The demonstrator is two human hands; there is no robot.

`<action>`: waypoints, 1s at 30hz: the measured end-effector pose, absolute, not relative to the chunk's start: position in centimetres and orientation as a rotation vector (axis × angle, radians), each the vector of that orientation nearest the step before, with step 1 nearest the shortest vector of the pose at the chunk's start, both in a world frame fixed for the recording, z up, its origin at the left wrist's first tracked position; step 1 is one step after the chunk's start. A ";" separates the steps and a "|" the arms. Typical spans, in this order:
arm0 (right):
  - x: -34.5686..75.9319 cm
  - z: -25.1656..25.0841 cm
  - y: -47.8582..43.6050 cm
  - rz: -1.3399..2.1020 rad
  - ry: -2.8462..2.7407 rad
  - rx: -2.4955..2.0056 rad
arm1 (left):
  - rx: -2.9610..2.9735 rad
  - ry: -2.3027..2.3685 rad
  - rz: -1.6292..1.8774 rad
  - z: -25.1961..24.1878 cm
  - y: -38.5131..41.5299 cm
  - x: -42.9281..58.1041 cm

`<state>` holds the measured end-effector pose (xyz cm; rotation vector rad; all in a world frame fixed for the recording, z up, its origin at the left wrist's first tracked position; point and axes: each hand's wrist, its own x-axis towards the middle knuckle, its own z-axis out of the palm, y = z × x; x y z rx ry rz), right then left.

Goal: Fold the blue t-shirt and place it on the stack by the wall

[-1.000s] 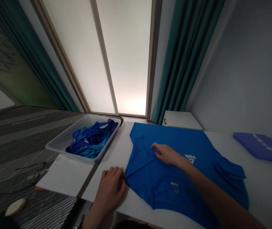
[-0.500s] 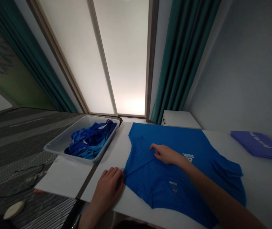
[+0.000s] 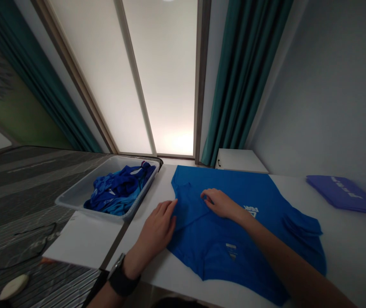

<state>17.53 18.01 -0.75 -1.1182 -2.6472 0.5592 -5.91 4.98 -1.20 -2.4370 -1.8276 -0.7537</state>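
Note:
A blue T-shirt (image 3: 234,214) with a white logo lies spread on the white table (image 3: 356,252), its neck label toward me. My left hand (image 3: 157,229) rests flat at the shirt's left edge, fingers stretched out along the folded sleeve, a dark watch on the wrist. Further in, my right hand (image 3: 219,203) presses on the cloth near the left shoulder, its fingers curled and pinching the fabric.
A grey plastic bin (image 3: 83,192) full of crumpled blue garments stands at the table's left. A folded purple garment (image 3: 346,194) lies at the far right. A small white cabinet (image 3: 239,161) sits behind the table, beneath teal curtains. A cable and a white oval object lie on the dark floor to the left.
My left hand has moved forward from the table's near edge up along the shirt's left side. The right hand shifted slightly further onto the shoulder.

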 end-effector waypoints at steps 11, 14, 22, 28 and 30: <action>16.1 -3.4 17.1 0.313 -2.686 -1.000 | -2.438 -1.757 -0.285 -5.3 9.9 -3.8; 15.9 -4.0 16.8 0.340 -2.747 -1.020 | -2.438 -1.805 -0.256 -6.2 9.6 -4.0; 15.9 -3.5 16.5 0.344 -2.775 -1.033 | -2.390 -1.816 -0.567 -2.3 12.6 -5.8; 16.0 -3.3 16.5 0.405 -2.768 -1.062 | -2.396 -1.826 -0.923 -1.3 17.4 -9.2; 16.0 -3.6 16.6 0.397 -2.753 -1.053 | -2.398 -1.811 -1.030 -2.3 18.0 -9.6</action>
